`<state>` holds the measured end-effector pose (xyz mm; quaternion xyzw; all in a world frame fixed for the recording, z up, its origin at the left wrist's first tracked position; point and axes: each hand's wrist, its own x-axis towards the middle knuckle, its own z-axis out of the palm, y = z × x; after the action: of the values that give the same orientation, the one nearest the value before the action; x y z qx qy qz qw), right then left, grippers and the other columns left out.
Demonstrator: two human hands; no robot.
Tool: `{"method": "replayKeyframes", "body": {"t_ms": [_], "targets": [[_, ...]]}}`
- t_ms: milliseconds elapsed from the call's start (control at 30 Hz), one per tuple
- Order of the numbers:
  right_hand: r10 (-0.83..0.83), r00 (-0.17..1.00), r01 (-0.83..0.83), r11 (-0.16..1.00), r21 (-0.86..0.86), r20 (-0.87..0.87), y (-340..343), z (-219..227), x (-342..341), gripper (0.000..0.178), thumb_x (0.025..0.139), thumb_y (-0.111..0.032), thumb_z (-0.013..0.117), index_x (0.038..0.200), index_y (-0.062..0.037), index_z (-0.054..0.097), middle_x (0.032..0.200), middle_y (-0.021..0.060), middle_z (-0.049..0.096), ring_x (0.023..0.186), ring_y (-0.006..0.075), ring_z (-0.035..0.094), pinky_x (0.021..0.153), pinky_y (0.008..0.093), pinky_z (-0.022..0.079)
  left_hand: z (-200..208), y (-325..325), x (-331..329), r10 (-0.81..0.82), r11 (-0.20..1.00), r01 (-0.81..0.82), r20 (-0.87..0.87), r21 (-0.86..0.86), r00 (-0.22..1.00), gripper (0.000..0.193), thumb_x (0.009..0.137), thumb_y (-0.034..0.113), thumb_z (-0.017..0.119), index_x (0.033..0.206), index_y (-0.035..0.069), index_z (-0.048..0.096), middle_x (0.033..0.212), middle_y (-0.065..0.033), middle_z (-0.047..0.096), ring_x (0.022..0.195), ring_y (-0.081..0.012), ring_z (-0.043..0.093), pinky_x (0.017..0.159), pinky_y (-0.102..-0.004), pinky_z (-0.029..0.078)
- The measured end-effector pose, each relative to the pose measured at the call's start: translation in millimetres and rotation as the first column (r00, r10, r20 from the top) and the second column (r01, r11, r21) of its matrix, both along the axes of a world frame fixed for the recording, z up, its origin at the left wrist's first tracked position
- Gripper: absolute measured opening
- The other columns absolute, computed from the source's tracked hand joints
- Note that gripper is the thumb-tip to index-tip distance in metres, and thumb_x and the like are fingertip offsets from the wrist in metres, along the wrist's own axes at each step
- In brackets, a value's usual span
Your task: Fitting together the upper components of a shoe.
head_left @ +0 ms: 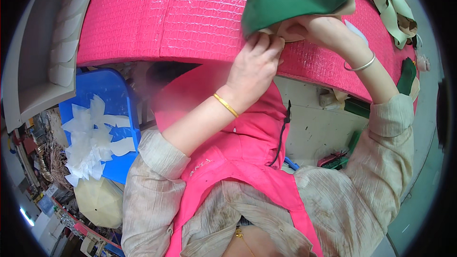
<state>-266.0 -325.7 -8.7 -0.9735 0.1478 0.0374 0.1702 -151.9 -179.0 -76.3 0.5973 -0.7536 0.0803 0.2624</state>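
A curved green shoe upper (297,4) with a beige lining is held up just above a table covered in glossy pink quilted sheet (204,19). My left hand (257,64) is closed on its near left edge, with the fingers curled and the knuckles up. My right hand (326,31) grips the upper's near side from below and the right. Its fingertips are partly hidden by the lining and the fold of the piece. A pale, whitish piece (356,32) shows beside my right wrist; I cannot tell what it is.
Pale beige cut pieces (390,7) lie at the far right of the table, and another green piece (406,76) at its right edge. White translucent pieces (97,138) rest on a blue plastic stool (112,83) to the left. A grey metal trough (35,52) stands at far left.
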Motion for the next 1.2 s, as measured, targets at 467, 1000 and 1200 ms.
{"method": "replayKeyframes", "body": {"t_ms": [467, 1000, 1200], "targets": [[0.159, 0.983, -0.105, 0.890, -0.444, 0.087, 5, -8, -8, 0.011, 0.064, -0.007, 0.060, 0.074, -0.0030, 0.057, 0.064, 0.0120, 0.055, 0.057, 0.0255, 0.054, 0.054, 0.0344, 0.044, 1, -24, -19, -0.059, 0.998, 0.060, -0.046, 0.022, 0.997, 0.029, 0.072, 0.022, 0.055, 0.093, 0.002, 0.059, 0.097, -0.0051, 0.050, 0.093, -0.0181, 0.045, 0.086, -0.0346, 0.036], [-0.080, 0.961, -0.059, 0.875, -0.480, -0.264, -8, 0, -13, 0.024, 0.068, -0.007, 0.055, 0.092, -0.0021, 0.055, 0.079, 0.0170, 0.057, 0.072, 0.0279, 0.058, 0.065, 0.0317, 0.046, -1, -39, -43, -0.003, 1.000, 0.005, -0.174, 0.012, 0.985, 0.035, 0.073, 0.027, 0.058, 0.102, 0.009, 0.057, 0.101, -0.0063, 0.050, 0.096, -0.0222, 0.044, 0.085, -0.0337, 0.038], [0.001, 0.988, 0.014, 0.995, -0.096, 0.155, 38, -19, -40, 0.023, 0.076, -0.010, 0.052, 0.098, -0.0013, 0.054, 0.093, 0.0173, 0.055, 0.089, 0.0312, 0.053, 0.078, 0.0369, 0.042, -8, -31, -25, -0.084, 0.989, 0.097, -0.115, 0.113, 0.990, 0.022, 0.070, 0.014, 0.052, 0.089, 0.005, 0.058, 0.086, -0.0100, 0.058, 0.087, -0.0205, 0.055, 0.077, -0.0354, 0.043]]}}
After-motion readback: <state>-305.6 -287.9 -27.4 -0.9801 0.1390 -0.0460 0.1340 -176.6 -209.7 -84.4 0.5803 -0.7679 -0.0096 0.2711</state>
